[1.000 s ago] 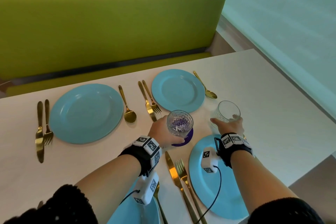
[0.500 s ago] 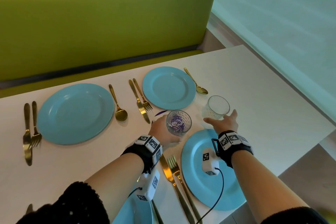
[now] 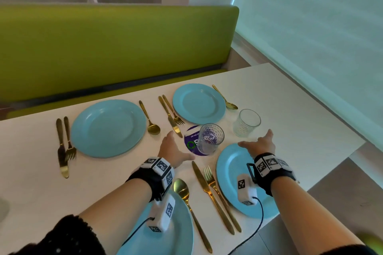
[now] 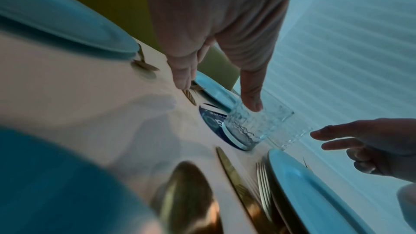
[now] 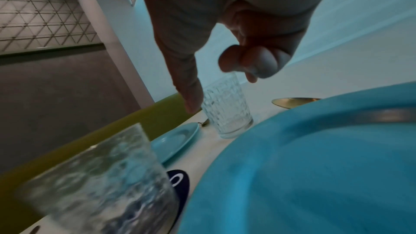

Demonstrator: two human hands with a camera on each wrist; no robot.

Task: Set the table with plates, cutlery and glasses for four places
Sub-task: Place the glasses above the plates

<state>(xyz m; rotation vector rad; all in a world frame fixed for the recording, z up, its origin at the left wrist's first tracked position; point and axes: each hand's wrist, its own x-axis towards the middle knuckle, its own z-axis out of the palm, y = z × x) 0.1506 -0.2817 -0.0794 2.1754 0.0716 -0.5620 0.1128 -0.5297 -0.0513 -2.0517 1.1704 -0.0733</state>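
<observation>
four plates [image 3: 108, 128], two glasses [image 3: 210, 138]

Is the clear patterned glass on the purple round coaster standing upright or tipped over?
Upright. The clear patterned glass stands on its base on the purple round coaster, its open rim facing up. No hand touches it.

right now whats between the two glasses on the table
Bare white table, as the head view shows. The glass on the purple coaster and the other glass stand apart; neither hand reaches between.
</observation>
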